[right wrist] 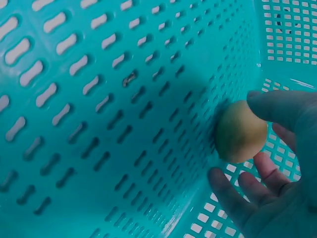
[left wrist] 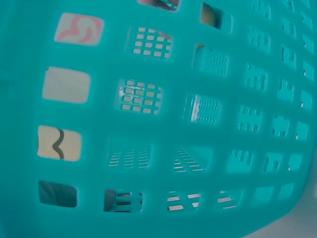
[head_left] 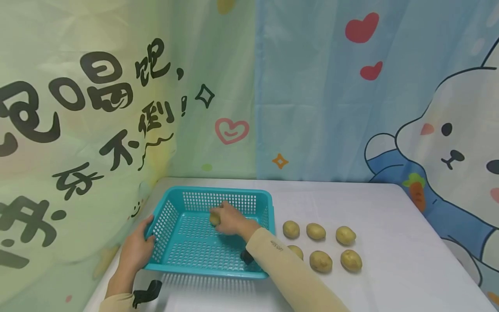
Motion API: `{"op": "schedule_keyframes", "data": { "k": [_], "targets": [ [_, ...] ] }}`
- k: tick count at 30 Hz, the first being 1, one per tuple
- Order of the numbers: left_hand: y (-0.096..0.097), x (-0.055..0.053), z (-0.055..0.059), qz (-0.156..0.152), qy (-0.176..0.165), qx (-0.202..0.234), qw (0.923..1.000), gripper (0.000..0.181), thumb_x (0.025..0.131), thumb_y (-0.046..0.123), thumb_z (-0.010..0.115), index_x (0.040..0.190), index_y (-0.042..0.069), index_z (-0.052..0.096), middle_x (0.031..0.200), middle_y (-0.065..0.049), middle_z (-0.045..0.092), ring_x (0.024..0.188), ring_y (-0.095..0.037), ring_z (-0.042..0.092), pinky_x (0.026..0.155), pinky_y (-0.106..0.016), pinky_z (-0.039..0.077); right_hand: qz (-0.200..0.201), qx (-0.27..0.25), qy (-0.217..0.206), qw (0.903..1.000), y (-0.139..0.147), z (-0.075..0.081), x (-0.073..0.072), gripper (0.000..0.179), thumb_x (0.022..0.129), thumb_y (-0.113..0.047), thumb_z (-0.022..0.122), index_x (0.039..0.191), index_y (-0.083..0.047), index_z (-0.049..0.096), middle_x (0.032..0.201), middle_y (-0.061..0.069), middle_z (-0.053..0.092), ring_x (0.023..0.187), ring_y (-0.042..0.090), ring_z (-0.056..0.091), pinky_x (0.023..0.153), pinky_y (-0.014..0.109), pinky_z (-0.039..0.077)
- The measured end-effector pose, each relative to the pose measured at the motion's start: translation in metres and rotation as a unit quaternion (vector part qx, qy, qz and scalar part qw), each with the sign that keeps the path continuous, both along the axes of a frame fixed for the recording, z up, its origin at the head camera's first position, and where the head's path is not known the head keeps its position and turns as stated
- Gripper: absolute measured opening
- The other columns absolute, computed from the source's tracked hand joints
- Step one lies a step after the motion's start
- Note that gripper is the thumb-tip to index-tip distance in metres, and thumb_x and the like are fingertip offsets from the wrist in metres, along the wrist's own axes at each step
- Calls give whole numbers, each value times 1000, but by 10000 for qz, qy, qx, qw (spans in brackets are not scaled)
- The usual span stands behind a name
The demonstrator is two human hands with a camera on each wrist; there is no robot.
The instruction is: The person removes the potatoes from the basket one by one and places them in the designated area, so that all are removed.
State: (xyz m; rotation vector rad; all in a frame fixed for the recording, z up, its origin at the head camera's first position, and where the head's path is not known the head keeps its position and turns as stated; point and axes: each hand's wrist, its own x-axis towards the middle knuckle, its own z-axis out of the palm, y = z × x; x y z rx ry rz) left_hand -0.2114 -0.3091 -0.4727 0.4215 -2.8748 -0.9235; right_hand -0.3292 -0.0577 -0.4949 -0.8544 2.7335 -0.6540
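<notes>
A turquoise plastic basket with perforated walls stands on the white table. My left hand grips its left rim, thumb hooked over the edge; the left wrist view shows only the basket's latticed wall. Inside the basket, toward the far wall, my right hand holds a potato between thumb and fingers. Close up in the right wrist view, the thumb lies against this round, yellowish potato, low over the slotted floor, with some fingertips spread just off it.
To the right of the basket, several potatoes, such as this one, lie in two loose rows on the white table. My right forearm covers part of one. Printed cloth curtains hang behind and to the left of the table.
</notes>
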Motion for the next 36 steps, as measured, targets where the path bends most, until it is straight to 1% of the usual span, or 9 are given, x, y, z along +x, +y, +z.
{"op": "schedule_keyframes", "data": {
  "k": [2,8,10,16,21,24,29,33,36],
  "targets": [
    [0,0,0,2,11,-4,10000,58,97,4,47,152,5,31,142,-37,39,114,-50,51,82,-59,43,-59,-2,39,10000,0,0,1,57,83,-17,75,137,-21,57,119,8,51,95,19,55,77,32,49],
    [0,0,1,23,-23,-4,10000,58,97,5,47,152,6,30,142,-37,38,111,-48,52,82,-58,44,-107,-63,25,9999,-1,0,1,55,79,-10,76,132,-18,59,127,4,58,105,19,57,85,33,48],
    [0,0,1,28,-38,-1,10000,58,97,5,47,152,6,30,143,-37,38,113,-48,51,83,-59,43,-96,-91,8,9999,-2,0,1,56,79,-9,76,131,-18,59,125,2,60,105,18,57,86,33,47],
    [-1,0,2,65,-74,31,9999,58,97,5,47,153,6,29,144,-36,37,117,-50,48,86,-60,42,31,47,-4,10000,-4,-1,1,61,79,-6,75,136,-23,59,121,6,56,99,18,56,80,31,48],
    [0,-1,0,26,-61,18,10000,58,97,5,48,152,6,30,145,-35,37,123,-52,44,90,-62,40,182,106,-17,9998,-6,-3,2,66,78,-5,77,139,-18,55,130,6,57,111,22,56,88,34,47],
    [0,-3,0,26,-93,28,9999,59,98,6,48,153,8,29,145,-35,37,120,-51,47,88,-60,42,150,84,5,9999,-5,-4,0,65,78,-3,76,138,-18,56,131,5,58,114,22,55,90,34,46],
    [0,-3,1,75,-128,2,9999,59,98,7,47,153,9,28,142,-36,39,106,-44,53,78,-53,45,105,-45,66,9999,-3,-5,-3,55,80,-5,75,132,-18,61,120,3,60,104,18,56,84,31,47],
    [0,-2,1,74,-104,13,9999,59,97,6,47,153,8,29,142,-36,39,105,-43,54,78,-54,45,160,-51,-28,9999,-3,-4,-2,52,81,-9,76,130,-19,62,110,2,57,94,15,53,77,28,46],
    [0,-1,0,75,-71,-3,9999,58,97,5,48,153,6,30,142,-36,39,108,-44,53,81,-56,44,169,-128,-234,9995,-2,-3,1,53,79,-10,77,129,-19,62,106,2,52,87,14,50,71,27,45]
  ]
}}
